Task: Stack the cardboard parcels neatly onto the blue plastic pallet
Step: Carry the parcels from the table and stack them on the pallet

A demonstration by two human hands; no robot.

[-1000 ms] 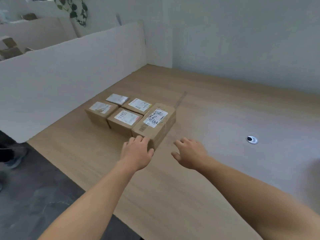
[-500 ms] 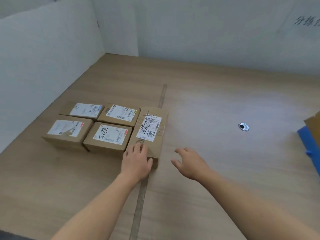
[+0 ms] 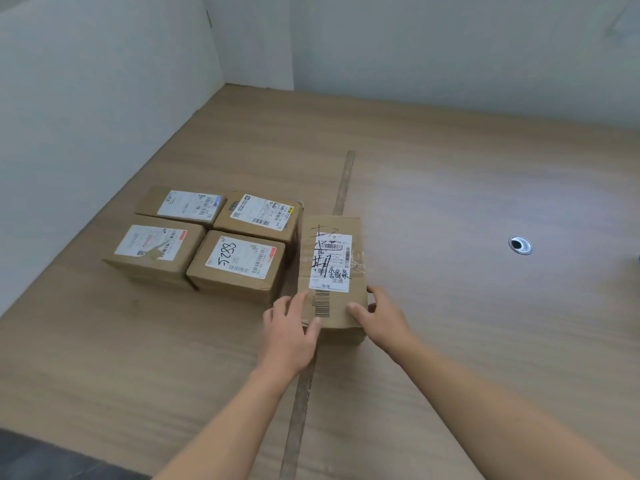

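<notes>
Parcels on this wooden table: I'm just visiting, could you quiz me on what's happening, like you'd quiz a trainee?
1. Fill in: the parcel marked 5288 lies to the ____ of the long parcel.
2. The left hand and right hand both grip: A) the long parcel, B) the parcel marked 5288, C) nothing?
3. True or false: the metal grommet lies left of all the parcels.
Key: 1 left; 2 A; 3 false.
</notes>
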